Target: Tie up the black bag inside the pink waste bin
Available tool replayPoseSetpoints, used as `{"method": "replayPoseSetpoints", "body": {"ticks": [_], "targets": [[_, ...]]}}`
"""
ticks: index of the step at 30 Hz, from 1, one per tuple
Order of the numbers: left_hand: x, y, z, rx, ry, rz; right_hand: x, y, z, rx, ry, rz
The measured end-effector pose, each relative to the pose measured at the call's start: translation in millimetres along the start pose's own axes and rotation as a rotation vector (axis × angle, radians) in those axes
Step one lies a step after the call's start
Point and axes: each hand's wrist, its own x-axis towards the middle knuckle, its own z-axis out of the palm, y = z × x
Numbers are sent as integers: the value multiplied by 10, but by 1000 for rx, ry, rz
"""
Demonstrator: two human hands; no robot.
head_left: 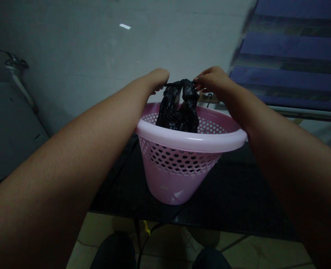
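Observation:
A black plastic bag (pixel 176 116) stands partly out of a pink plastic basket (pixel 173 183) with a perforated upper wall. My left hand (pixel 158 78) is closed on the bag's upper left end, its fingers mostly turned away from view. On the other side, my right hand (pixel 211 79) pinches the upper right end of the bag between thumb and fingers. Two bunched strands of the bag rise from inside the basket toward my hands. My forearms pass close by the basket's rim on both sides. The bag's lower part is hidden behind the front rim.
The basket stands on a black table (pixel 238 194) against a pale wall (pixel 84 48). A metal tap (pixel 12 59) with a pipe is at the far left, above a grey panel (pixel 11 127). Purple striped fabric (pixel 288 48) hangs at the right. Cables (pixel 139 235) dangle below the table edge.

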Motion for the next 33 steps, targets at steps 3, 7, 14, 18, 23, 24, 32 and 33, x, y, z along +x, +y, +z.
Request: {"method": "replayPoseSetpoints", "body": {"ticks": [3, 7, 14, 18, 23, 24, 32, 33], "targets": [[-29, 32, -2, -39, 26, 11, 12, 7, -3, -7, -5, 4], [-48, 41, -2, -54, 30, -2, 17, 9, -4, -8, 0, 2], [-7, 13, 13, -33, 48, -5, -13, -16, -4, 9, -12, 10], [30, 20, 36, -7, 96, 13, -16, -36, 6, 47, -18, 23], [94, 13, 40, 9, 97, -9, -26, -46, 5, 79, -23, 25], [100, 13, 38, 8, 95, -10, -28, -46, 3, 82, -27, 26], [67, 7, 23, 44, 72, 8, -18, -37, -3, 14, -23, 50], [63, 6, 23, 45, 70, 13, -15, -37, -2, -4, -21, 53]]}}
